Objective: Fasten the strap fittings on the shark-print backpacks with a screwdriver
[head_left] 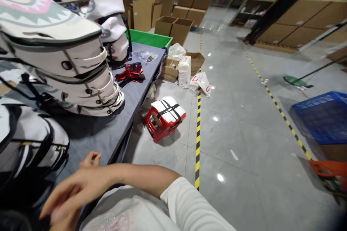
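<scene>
My right forearm reaches across my body from the white sleeve. My right hand (81,187) has its fingers stretched out toward the lower left, over my left arm; whether it grips the arm is unclear. Bent fingers of my left hand (91,158) show above my right wrist, loosely apart, with nothing seen in them. Both hands are at the edge of the grey-covered table (94,133). Nearest to them is a black-and-white bag (35,137) on the left. Behind it rises a stack of white bags (78,65) with a shark-tooth print, black zippers and looped straps.
Red shiny strips (131,74) and a clear plastic bag (146,56) lie farther along the table. A red stool with a taped white pad (168,112) stands on the floor. Beyond are cartons (169,70), a blue crate (325,115) and a person (282,7) in dark clothes.
</scene>
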{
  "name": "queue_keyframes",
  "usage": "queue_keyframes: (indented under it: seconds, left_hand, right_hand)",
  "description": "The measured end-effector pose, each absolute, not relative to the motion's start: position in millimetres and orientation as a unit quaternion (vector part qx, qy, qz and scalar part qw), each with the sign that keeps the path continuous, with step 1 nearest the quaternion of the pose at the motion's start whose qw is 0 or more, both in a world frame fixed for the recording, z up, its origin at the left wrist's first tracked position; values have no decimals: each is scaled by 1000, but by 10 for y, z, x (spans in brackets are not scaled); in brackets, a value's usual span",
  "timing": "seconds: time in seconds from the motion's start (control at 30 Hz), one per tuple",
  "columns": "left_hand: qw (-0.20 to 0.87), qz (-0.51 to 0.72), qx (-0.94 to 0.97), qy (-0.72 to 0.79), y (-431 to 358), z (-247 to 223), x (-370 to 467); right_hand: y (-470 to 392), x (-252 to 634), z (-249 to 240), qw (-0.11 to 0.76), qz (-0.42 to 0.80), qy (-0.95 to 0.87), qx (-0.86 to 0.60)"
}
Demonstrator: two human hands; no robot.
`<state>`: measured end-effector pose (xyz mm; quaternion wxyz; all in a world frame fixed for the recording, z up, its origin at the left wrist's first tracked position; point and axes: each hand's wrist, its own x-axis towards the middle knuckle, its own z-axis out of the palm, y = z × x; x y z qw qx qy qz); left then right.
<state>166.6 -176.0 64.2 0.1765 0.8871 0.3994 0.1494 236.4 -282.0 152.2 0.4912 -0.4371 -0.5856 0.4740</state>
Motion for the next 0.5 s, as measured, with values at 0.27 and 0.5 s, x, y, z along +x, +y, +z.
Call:
queue_keyframes:
  seconds: [0.27, 0.5]
  left_hand:
    - [279, 79, 919, 266, -1559, 628, 2869]
    - [234, 65, 947, 208, -1476, 94, 4183]
  right_hand:
    - [-3174, 5190, 836, 491, 223, -303, -786]
    - [-2880, 7986, 156, 349, 110, -208, -907]
